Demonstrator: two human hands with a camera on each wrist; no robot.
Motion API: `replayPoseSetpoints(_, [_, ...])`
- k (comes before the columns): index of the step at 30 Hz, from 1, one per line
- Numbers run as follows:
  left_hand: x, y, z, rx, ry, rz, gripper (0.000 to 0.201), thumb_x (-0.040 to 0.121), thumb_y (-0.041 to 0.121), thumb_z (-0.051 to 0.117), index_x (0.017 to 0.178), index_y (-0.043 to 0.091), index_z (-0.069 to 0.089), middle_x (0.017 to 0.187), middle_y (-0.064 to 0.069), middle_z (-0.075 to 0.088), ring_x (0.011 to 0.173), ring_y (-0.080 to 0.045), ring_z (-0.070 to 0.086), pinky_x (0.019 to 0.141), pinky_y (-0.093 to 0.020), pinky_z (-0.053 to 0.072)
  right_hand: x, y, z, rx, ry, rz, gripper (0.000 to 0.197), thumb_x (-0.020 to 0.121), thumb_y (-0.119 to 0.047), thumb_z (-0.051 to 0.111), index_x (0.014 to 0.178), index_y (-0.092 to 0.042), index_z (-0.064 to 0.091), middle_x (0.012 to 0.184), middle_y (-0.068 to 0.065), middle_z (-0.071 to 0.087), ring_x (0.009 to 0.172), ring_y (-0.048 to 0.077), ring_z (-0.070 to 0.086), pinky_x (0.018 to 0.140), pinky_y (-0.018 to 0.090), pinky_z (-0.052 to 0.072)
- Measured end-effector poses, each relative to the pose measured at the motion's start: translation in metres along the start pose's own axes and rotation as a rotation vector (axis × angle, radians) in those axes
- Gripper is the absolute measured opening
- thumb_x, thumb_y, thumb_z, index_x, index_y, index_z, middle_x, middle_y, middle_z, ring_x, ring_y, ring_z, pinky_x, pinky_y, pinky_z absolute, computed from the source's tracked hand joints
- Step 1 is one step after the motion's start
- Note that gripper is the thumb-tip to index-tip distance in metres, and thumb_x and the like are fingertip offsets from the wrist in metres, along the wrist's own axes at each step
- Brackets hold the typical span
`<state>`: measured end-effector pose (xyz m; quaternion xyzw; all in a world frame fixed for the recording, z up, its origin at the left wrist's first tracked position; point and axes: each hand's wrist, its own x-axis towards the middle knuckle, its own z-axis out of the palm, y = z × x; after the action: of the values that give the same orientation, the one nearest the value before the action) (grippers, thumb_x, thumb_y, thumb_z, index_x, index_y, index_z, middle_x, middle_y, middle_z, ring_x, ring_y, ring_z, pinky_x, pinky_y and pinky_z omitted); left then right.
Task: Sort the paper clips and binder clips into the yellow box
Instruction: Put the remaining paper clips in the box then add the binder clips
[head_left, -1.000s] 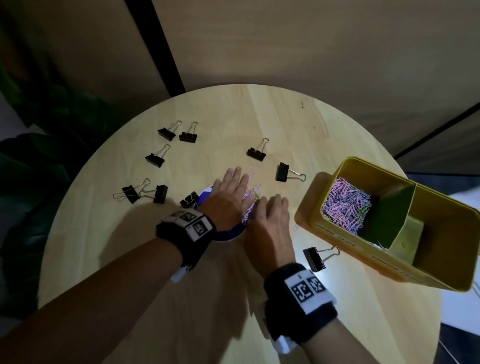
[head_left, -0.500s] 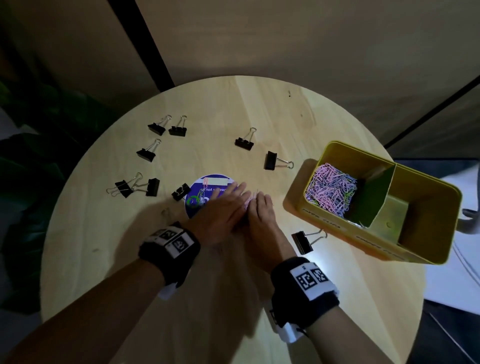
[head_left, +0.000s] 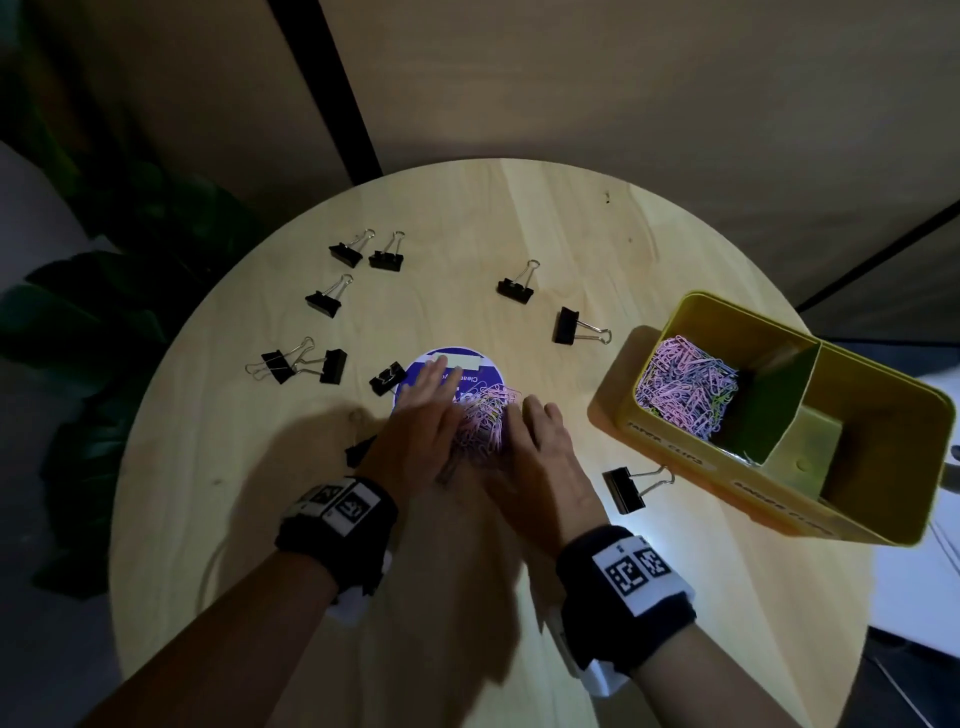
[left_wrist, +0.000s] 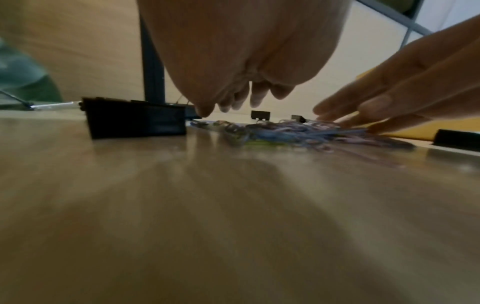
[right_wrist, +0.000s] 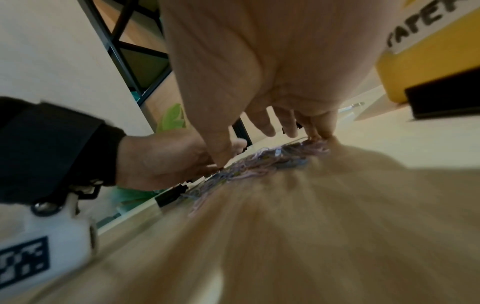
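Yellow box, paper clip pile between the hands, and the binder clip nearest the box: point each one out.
yellow box (head_left: 670, 457), head view, on its near outer wall.
paper clip pile (head_left: 485, 415), head view, on the pink tangle's middle.
binder clip (head_left: 623, 491), head view, on its black body.

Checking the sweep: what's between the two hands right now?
The loose paper clip pile lies between the left hand and right hand, fingers touching it from both sides; head view shows it, both wrist views agree.

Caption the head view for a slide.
Both hands rake loose paper clips together beside the yellow box.
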<state>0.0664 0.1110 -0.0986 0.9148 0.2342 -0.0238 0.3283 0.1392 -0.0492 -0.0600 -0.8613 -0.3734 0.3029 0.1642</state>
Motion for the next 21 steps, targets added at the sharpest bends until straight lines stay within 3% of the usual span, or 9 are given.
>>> replayPoseSetpoints(2, [-0.001,-0.002,0.0,0.032,-0.078,0.041,0.06,0.094,0.041,0.018,0.141,0.007,0.035,0.154,-0.014,0.022,0.145,-0.024,0.012,0.118,-0.049,0.012,0.005,0.0,0.003,0.014,0.02,-0.015,0.073,0.092,-0.035,0.053,0.149,-0.008,0.017,0.156,0.019,0.016,0.145,0.038,0.008,0.12,0.046,0.016])
replayPoseSetpoints(4, [-0.009,-0.001,0.002,0.034,-0.094,0.123,0.064,0.094,0.047,0.016,0.139,0.008,0.039,0.154,-0.013,0.024,0.144,-0.023,0.017,0.118,-0.037,0.01,0.006,0.001,0.009,0.021,0.07,-0.039,0.069,0.09,-0.035,0.056,0.145,-0.005,0.028,0.147,0.023,0.031,0.139,0.042,0.023,0.114,0.049,0.028])
replayPoseSetpoints(7, [-0.013,0.002,-0.004,-0.05,0.068,0.081,0.05,0.098,0.035,0.026,0.134,0.006,0.045,0.151,-0.012,0.031,0.14,-0.019,0.028,0.112,-0.019,0.016,0.001,0.006,0.015,0.038,0.078,-0.055,0.064,0.085,-0.024,0.062,0.141,-0.009,0.036,0.144,0.021,0.033,0.137,0.039,0.029,0.109,0.045,0.037])
replayPoseSetpoints(10, [-0.006,-0.001,-0.014,-0.034,0.253,0.014,0.05,0.096,0.027,0.025,0.127,-0.002,0.052,0.141,-0.019,0.045,0.129,-0.024,0.045,0.106,-0.011,0.019,-0.004,0.008,0.017,0.046,0.159,-0.013,0.065,0.077,-0.004,0.068,0.137,-0.012,0.044,0.145,0.021,0.032,0.129,0.035,0.044,0.103,0.036,0.046])
replayPoseSetpoints(14, [0.002,-0.022,-0.024,-0.051,0.265,-0.099,0.048,0.091,0.026,0.029,0.127,0.006,0.054,0.14,-0.012,0.049,0.13,-0.02,0.045,0.112,-0.022,0.025,-0.008,0.009,0.014,0.046,0.286,0.01,0.05,0.08,-0.002,0.063,0.129,-0.006,0.053,0.132,0.027,0.046,0.122,0.041,0.047,0.098,0.034,0.045])
replayPoseSetpoints(18, [0.011,-0.012,-0.024,0.033,0.176,-0.138,0.053,0.083,0.011,0.035,0.135,0.011,0.047,0.145,-0.007,0.042,0.135,-0.02,0.037,0.114,-0.028,0.023,-0.004,0.009,0.003,0.13,0.19,0.0,0.056,0.083,-0.005,0.062,0.136,-0.013,0.046,0.138,0.016,0.04,0.126,0.028,0.043,0.107,0.03,0.04])
replayPoseSetpoints(20, [0.01,-0.001,-0.019,0.121,0.098,-0.055,0.054,0.084,-0.002,0.042,0.136,0.01,0.045,0.145,-0.011,0.041,0.135,-0.026,0.037,0.112,-0.041,0.031,-0.003,0.009,-0.004,0.15,0.152,-0.022,0.066,0.08,-0.009,0.069,0.14,-0.015,0.042,0.139,0.012,0.038,0.126,0.024,0.043,0.109,0.026,0.036])
replayPoseSetpoints(21, [0.008,0.001,-0.015,0.182,0.071,0.042,0.051,0.082,-0.003,0.046,0.132,0.009,0.05,0.139,-0.014,0.047,0.129,-0.03,0.044,0.104,-0.048,0.041,-0.004,0.008,-0.008,0.135,0.15,-0.02,0.068,0.079,-0.014,0.072,0.14,-0.016,0.042,0.138,0.011,0.038,0.126,0.024,0.043,0.108,0.025,0.035])
